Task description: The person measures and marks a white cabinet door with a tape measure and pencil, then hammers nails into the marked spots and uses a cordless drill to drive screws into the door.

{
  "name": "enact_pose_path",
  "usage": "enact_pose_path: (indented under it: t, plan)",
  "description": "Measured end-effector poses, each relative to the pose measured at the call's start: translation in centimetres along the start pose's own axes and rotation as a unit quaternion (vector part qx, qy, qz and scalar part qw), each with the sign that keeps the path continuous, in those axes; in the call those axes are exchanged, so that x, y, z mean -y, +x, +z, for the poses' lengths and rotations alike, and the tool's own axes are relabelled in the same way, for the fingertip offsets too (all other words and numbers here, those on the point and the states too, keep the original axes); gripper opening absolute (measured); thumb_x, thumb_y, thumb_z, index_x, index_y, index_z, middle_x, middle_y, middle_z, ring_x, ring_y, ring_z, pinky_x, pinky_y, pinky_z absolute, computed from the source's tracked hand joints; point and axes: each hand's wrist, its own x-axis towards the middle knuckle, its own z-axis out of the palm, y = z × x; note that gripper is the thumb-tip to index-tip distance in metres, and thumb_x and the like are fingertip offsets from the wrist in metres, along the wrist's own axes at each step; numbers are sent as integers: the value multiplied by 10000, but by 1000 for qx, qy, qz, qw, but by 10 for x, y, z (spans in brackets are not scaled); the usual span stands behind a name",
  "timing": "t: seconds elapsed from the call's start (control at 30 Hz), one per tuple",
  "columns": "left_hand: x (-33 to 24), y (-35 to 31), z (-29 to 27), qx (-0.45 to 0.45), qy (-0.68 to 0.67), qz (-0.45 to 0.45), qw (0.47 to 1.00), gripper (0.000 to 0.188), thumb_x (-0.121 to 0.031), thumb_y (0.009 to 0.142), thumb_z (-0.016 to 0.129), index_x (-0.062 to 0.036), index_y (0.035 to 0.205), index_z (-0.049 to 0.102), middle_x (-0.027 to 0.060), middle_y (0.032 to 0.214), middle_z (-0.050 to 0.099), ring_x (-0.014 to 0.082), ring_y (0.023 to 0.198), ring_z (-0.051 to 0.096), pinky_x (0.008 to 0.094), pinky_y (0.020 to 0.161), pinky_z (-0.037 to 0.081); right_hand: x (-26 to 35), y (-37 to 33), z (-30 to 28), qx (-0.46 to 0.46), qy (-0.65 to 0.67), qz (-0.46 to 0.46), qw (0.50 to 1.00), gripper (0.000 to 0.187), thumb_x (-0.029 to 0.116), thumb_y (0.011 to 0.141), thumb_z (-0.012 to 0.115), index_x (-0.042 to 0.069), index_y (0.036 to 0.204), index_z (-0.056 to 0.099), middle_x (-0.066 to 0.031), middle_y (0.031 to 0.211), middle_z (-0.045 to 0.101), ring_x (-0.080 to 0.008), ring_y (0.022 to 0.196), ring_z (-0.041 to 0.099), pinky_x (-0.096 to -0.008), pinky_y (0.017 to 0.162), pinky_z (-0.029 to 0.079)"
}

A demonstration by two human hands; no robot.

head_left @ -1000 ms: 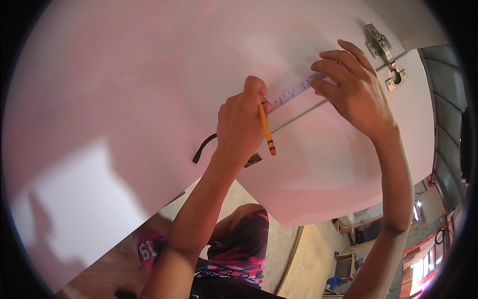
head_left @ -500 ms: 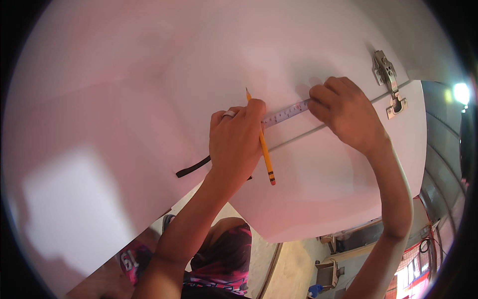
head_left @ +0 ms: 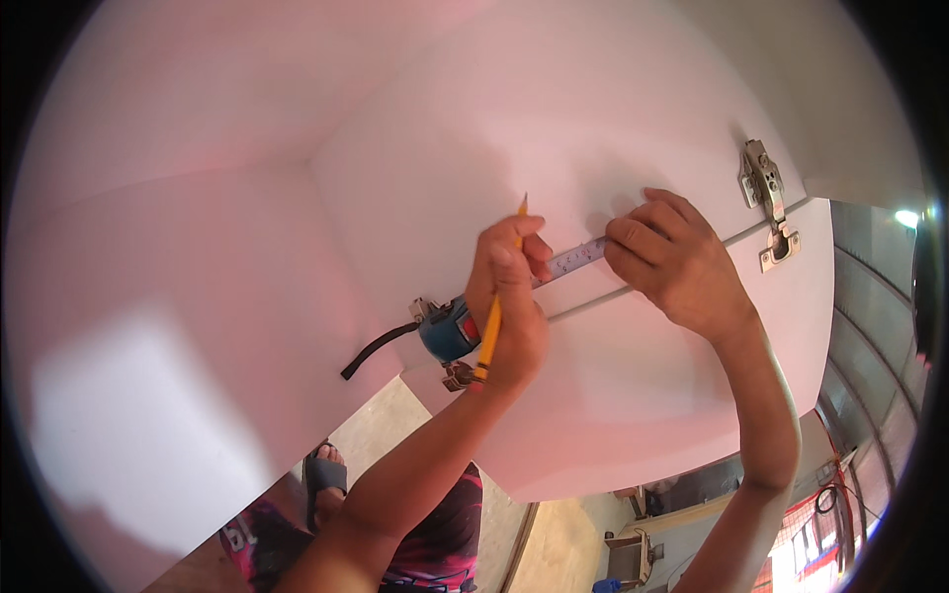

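A yellow pencil (head_left: 491, 331) is held in my left hand (head_left: 519, 321), its tip pointing up and away from me. A blue tape measure (head_left: 447, 334) with a black strap lies against the pale panel (head_left: 415, 168), just left of that hand. Its pale blade (head_left: 575, 259) runs from under my left fingers to my right hand (head_left: 682, 267), whose bent fingers pinch the far end of it. The blade lies beside the seam between the panel and the cabinet door (head_left: 633, 385). My right fingertips partly hide the blade's end; whether my left hand also grips the tape measure, I cannot tell.
A metal cabinet hinge (head_left: 766, 193) joins panel and door at the upper right. Another hinge (head_left: 458, 377) shows partly behind the tape measure. Pale cabinet walls (head_left: 217, 257) rise on the left. Below are my sandalled foot (head_left: 324, 479) and a plywood sheet (head_left: 563, 539).
My left hand has shifted right and turned, showing its thumb side and uncovering the blue tape measure and lower hinge. The pencil has tilted the other way. My right hand still pinches the blade.
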Motion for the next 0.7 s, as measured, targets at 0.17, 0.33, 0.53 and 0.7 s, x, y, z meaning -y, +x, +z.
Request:
enact_pose_path:
  t: [0.17,0.33,0.53,0.7]
  plan:
    - [14,-2,-6,41,7,73,996,522,-443,1063,331,17,1177,551,54,913,530,115,806,459,274,757,410,1,-2,3,12,-1,6,1000,126,120,741,657,76,859,651,2,990,610,-190,937,587,-420,962,502]
    - [16,-4,-8,42,-13,76,996,467,-383,1070,336,14,1171,559,51,910,535,116,806,454,270,762,405,1,-2,2,12,6,12,1000,120,124,747,652,72,856,648,-2,993,610,-196,949,586,-434,968,493]
    - [13,-4,-14,72,18,91,993,419,-329,1071,344,14,1184,557,55,911,546,114,810,462,264,743,406,2,1,0,18,14,15,1000,123,130,751,654,61,853,642,-12,993,607,-203,958,587,-448,973,487]
    - [14,-11,-6,28,21,88,995,253,-212,1040,450,-2,1163,517,59,927,566,97,801,483,251,745,420,2,0,0,20,24,19,999,128,130,755,659,51,854,644,-22,994,606,-213,959,587,-459,976,486]
